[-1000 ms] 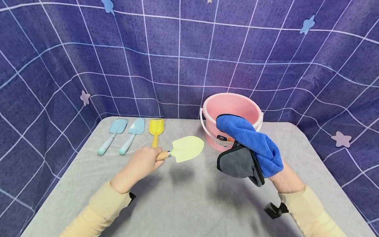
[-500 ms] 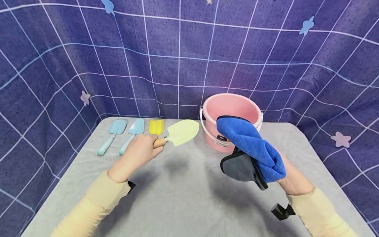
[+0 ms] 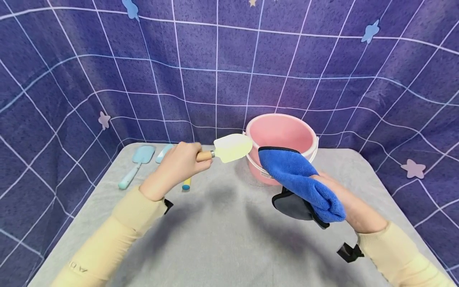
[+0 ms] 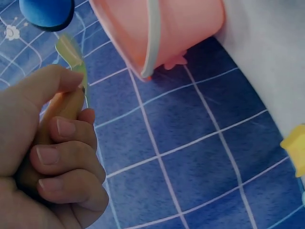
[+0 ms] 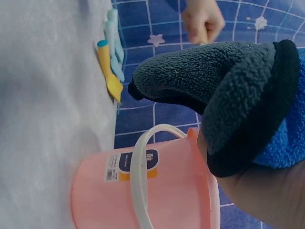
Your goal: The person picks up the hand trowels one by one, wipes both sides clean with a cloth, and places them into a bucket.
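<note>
My left hand (image 3: 179, 163) grips the wooden handle of a trowel, fingers curled round it. The pale yellow-green trowel blade (image 3: 233, 147) points right and overlaps the left rim of a pink bucket (image 3: 258, 171) in the head view. My right hand (image 3: 333, 191) holds a folded cloth (image 3: 292, 165), blue on one side and grey on the other with black edging. This cloth hangs in front of the bucket and hides part of its front. In the right wrist view the grey side of the cloth covers most of the fingers.
At the table's left back lie a light blue shovel (image 3: 143, 154), a second blue one (image 3: 163, 153) partly behind the left hand, and a yellow shovel (image 5: 112, 82). The bucket's white handle (image 5: 139, 181) hangs down its front. A purple gridded curtain (image 3: 215, 63) encloses the grey table (image 3: 229, 247).
My left hand has carried the trowel up, then right, bringing its blade to the bucket's rim. My right hand has shifted slightly to the right, and the cloth has turned a little.
</note>
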Tool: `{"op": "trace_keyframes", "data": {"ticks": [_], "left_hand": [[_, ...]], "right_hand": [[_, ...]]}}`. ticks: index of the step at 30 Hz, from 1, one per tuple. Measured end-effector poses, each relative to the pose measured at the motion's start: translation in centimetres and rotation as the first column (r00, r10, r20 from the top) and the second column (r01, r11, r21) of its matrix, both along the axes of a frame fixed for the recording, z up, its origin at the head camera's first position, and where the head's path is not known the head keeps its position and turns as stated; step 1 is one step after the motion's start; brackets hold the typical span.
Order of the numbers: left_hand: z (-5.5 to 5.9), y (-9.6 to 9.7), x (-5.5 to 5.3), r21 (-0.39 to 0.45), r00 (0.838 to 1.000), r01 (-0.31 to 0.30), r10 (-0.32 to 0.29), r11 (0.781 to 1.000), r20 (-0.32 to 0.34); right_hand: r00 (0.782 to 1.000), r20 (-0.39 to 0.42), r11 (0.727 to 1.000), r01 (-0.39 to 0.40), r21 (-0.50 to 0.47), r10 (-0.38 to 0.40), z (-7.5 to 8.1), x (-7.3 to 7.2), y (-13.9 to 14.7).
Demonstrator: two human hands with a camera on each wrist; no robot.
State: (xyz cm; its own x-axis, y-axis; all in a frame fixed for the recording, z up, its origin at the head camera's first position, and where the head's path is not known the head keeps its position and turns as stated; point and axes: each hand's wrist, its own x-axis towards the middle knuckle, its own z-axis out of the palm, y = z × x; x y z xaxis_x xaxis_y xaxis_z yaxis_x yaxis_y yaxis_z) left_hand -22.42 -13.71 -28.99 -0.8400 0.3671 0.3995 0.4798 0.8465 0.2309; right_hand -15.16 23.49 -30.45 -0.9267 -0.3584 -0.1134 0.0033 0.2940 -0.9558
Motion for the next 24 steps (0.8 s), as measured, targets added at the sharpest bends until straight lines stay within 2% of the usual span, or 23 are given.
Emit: {"op": "trace_keyframes", "data": {"ticks": [4, 6, 9, 11, 14, 19, 24], "left_hand": [[1.3, 1.1, -0.8, 0.015, 0.999, 0.032, -0.031, 0.999, -0.005], [1.8, 1.7, -1.3, 0.018, 0.999, 0.039, -0.039, 0.999, -0.01], [2.3, 2.5, -2.0, 0.007, 0.999, 0.03, -0.03, 1.0, -0.012], [2.6, 3.2, -2.4, -0.001, 1.0, 0.016, -0.016, 1.0, -0.011], [3.2, 4.3, -2.9, -0.015, 1.0, 0.003, -0.003, 1.0, -0.015], [4.2, 5.7, -3.8, -0.019, 1.0, 0.015, -0.015, 1.0, 0.0], [5.0, 6.9, -5.1, -0.037, 0.999, 0.031, -0.031, 0.999, 0.006]], "right_hand": [[1.0, 0.021, 0.998, 0.002, 0.059, -0.004, 0.2, -0.2, 0.2], [1.0, 0.024, 0.998, -0.014, 0.056, 0.013, 0.1, -0.3, 0.1], [0.995, 0.001, 0.995, -0.096, -0.036, 0.096, 0.0, -0.8, -0.1], [0.987, -0.04, 0.982, -0.16, -0.099, 0.157, -0.2, -1.0, -0.2], [0.975, -0.101, 0.969, -0.212, -0.127, 0.2, -0.2, -1.4, -0.3], [0.972, -0.125, 0.976, -0.208, -0.069, 0.199, -0.1, -1.6, -0.3], [0.967, -0.176, 0.983, -0.18, 0.048, 0.185, -0.2, -1.8, -0.3]]}}
